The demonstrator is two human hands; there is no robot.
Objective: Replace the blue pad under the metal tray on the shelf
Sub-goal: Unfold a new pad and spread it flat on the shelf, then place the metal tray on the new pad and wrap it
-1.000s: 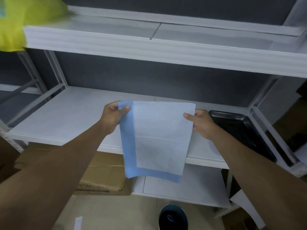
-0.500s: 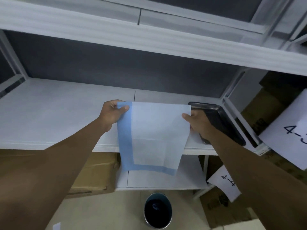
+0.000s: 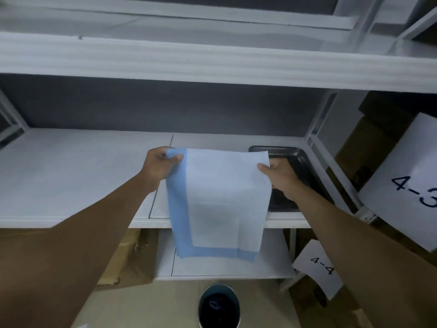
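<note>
We pinch the pad's (image 3: 220, 197) top corners, left hand (image 3: 159, 166) and right hand (image 3: 279, 177), letting it hang open over the shelf (image 3: 78, 176) edge, ready to spread beside the tray (image 3: 296, 159).

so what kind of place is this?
Probably a storeroom or stockroom: white metal shelving, paper location labels reading 4-3 and 4-4, and cardboard boxes stored low down. Both hands hold the blue pad.

A large white sheet (image 3: 406, 183) at right read "4-3", partly cut off; a smaller white sheet (image 3: 319, 268) below read "4-4".
</note>
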